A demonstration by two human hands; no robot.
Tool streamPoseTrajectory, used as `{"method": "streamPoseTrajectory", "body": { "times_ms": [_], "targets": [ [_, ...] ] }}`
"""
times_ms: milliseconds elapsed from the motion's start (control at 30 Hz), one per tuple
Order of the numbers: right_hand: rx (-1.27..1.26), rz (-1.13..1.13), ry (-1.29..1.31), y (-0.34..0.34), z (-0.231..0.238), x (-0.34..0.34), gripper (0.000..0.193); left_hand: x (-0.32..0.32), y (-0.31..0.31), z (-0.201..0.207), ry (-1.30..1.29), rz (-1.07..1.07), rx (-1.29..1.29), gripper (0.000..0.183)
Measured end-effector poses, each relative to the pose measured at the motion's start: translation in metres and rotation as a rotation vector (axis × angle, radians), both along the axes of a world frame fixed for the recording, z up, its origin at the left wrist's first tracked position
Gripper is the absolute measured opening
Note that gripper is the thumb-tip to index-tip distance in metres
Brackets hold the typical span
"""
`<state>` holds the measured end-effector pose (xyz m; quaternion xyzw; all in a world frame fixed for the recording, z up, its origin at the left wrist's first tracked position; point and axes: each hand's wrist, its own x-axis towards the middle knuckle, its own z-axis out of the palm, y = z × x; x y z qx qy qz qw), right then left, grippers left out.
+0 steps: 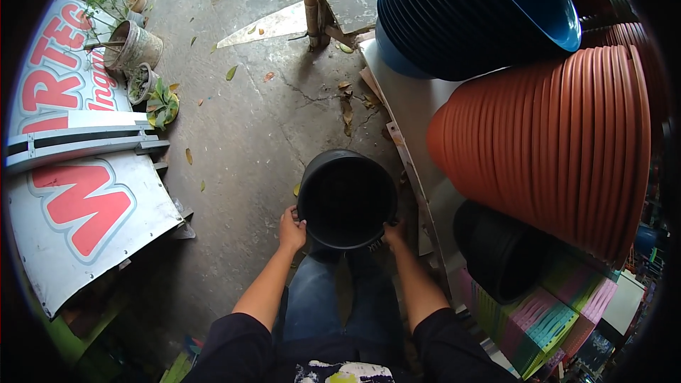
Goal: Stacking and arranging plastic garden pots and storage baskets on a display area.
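Observation:
A round black plastic bucket (347, 202) hangs in front of my legs, its dark mouth facing up toward me. My left hand (291, 229) grips its rim on the left, with the thumb and fingers closed against the wall. On the opposite side my right hand (394, 232) has hold of the rim, its fingers partly in shadow. The inside of the bucket is too dark to make out.
To the right, a table (418, 117) bears stacks of blue tubs (454, 21), orange-brown pots (546, 142), a black pot (489, 248) and colourful boxes (528, 326). A printed banner (78, 241) and potted plants (131, 46) stand left. A bamboo post (310, 0) rises ahead.

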<state>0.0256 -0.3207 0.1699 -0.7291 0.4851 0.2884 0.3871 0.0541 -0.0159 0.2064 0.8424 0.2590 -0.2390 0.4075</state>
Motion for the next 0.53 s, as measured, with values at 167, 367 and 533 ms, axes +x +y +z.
{"method": "streamPoseTrajectory", "body": {
  "times_ms": [167,367,533],
  "targets": [
    [0.004,-0.043,-0.022,-0.025,-0.012,-0.011,0.056,0.007,-0.020,-0.001,0.003,-0.026,0.006,0.050],
    [-0.022,0.110,-0.089,0.004,0.013,0.000,0.064,-0.001,-0.002,-0.016,-0.018,-0.018,0.032,0.054],
    [0.014,0.103,-0.198,-0.007,0.048,0.007,0.085,0.020,-0.011,-0.005,0.064,0.072,-0.164,0.056]
  ]
}}
